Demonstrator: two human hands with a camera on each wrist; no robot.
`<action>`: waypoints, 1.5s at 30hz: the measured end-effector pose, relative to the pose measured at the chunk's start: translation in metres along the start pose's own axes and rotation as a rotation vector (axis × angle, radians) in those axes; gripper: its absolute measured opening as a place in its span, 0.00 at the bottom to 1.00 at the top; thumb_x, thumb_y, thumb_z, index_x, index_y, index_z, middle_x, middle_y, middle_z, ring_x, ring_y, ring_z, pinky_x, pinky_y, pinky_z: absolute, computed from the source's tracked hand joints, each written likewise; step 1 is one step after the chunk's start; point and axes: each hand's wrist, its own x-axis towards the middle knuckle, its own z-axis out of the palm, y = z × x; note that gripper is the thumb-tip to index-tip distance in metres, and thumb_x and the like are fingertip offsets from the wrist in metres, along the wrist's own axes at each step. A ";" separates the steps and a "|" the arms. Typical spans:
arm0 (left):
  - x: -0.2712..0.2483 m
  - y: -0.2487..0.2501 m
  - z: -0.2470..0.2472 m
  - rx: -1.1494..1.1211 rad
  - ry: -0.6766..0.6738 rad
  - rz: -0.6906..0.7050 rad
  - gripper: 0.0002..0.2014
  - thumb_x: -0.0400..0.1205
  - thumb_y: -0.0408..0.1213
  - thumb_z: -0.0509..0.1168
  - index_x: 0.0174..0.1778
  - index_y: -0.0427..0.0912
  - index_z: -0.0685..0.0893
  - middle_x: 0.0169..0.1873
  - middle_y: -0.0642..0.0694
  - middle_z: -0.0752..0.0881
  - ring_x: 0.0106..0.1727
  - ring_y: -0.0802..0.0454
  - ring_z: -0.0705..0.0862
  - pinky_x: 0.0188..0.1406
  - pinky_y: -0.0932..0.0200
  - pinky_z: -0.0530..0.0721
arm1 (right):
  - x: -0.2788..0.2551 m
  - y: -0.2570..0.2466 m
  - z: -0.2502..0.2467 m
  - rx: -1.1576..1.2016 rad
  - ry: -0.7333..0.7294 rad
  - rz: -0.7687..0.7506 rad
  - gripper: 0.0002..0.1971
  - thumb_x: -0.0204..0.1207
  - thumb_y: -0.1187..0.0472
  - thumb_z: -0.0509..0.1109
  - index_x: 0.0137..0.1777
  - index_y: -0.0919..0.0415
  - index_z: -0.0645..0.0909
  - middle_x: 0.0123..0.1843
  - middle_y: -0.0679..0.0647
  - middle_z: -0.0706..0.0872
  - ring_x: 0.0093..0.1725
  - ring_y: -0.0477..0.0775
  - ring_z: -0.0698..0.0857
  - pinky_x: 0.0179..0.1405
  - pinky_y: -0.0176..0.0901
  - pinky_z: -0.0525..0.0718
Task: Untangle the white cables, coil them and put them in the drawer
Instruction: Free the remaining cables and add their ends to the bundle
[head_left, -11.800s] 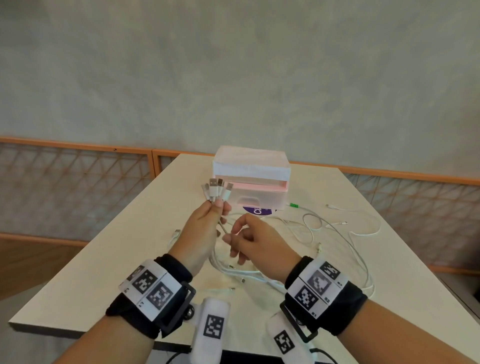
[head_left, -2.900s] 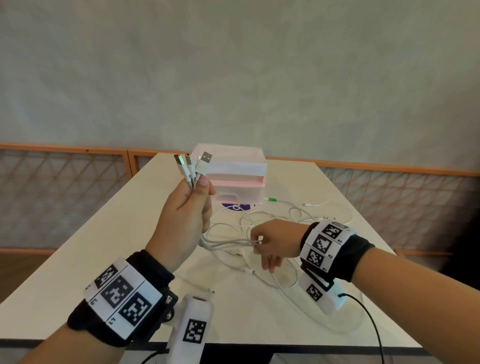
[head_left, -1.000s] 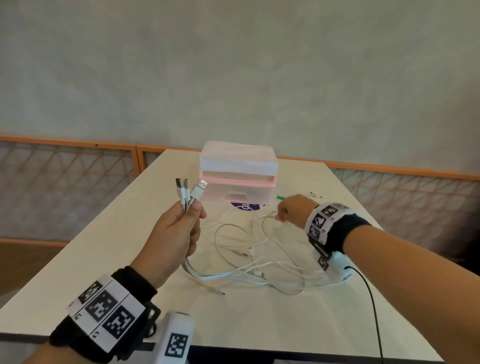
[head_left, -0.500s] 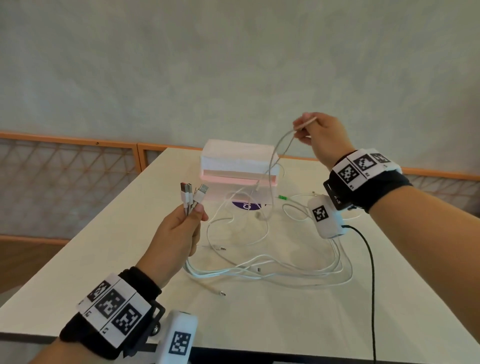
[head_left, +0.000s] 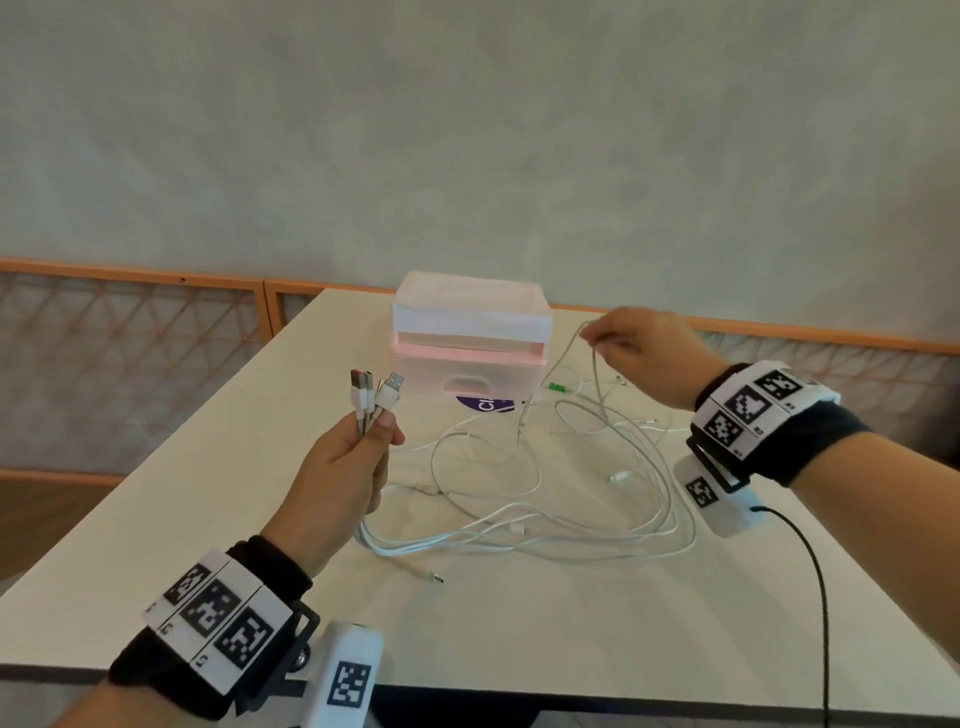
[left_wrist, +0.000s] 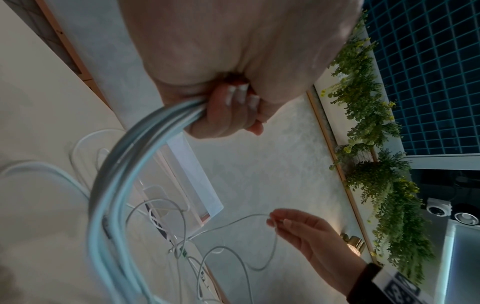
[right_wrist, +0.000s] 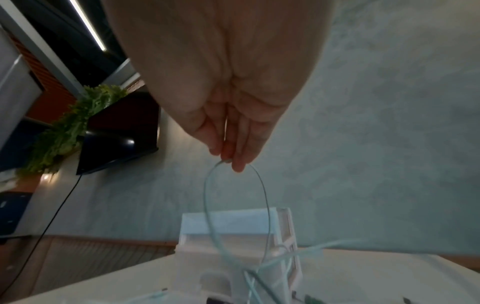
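Several white cables (head_left: 524, 525) lie tangled on the white table (head_left: 519, 623). My left hand (head_left: 348, 467) grips a bundle of them just below their USB plugs (head_left: 374, 397), which stick up above my fist; the bundle (left_wrist: 109, 205) curves down from my fist in the left wrist view. My right hand (head_left: 631, 345) pinches a loop of one thin cable (head_left: 592, 374) between thumb and fingers, raised beside the drawer unit (head_left: 470, 343). The same loop (right_wrist: 233, 205) hangs below my fingertips in the right wrist view. The pink and white drawer unit stands at the table's far middle.
A purple round sticker (head_left: 485, 405) and a small green connector (head_left: 558, 387) lie on the table near the drawer unit. A black cord (head_left: 810, 597) runs from my right wrist over the table's near right. An orange railing (head_left: 130, 270) runs behind the table.
My right hand has come down from high above the drawer unit to beside it, still pinching the thin cable. My left hand has stayed put with the plug bundle.
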 end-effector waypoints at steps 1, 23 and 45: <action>0.000 -0.001 0.000 0.004 -0.001 0.000 0.14 0.87 0.41 0.54 0.38 0.41 0.77 0.16 0.57 0.65 0.18 0.60 0.60 0.17 0.68 0.61 | -0.004 0.002 0.002 -0.022 -0.040 0.010 0.12 0.76 0.63 0.65 0.55 0.54 0.86 0.52 0.46 0.87 0.53 0.48 0.85 0.63 0.45 0.80; 0.015 -0.004 -0.004 -0.006 -0.028 -0.015 0.13 0.87 0.41 0.55 0.39 0.40 0.78 0.19 0.55 0.64 0.20 0.58 0.59 0.18 0.66 0.59 | 0.066 0.016 0.066 -0.680 -0.653 0.063 0.39 0.67 0.55 0.78 0.77 0.53 0.64 0.72 0.56 0.71 0.72 0.63 0.71 0.68 0.54 0.72; 0.043 -0.011 -0.007 -0.051 -0.036 0.016 0.14 0.85 0.41 0.56 0.37 0.40 0.78 0.17 0.57 0.64 0.18 0.59 0.59 0.16 0.68 0.59 | 0.086 0.035 0.045 -0.444 -0.469 0.239 0.13 0.82 0.65 0.57 0.57 0.67 0.81 0.46 0.55 0.85 0.47 0.56 0.82 0.45 0.43 0.76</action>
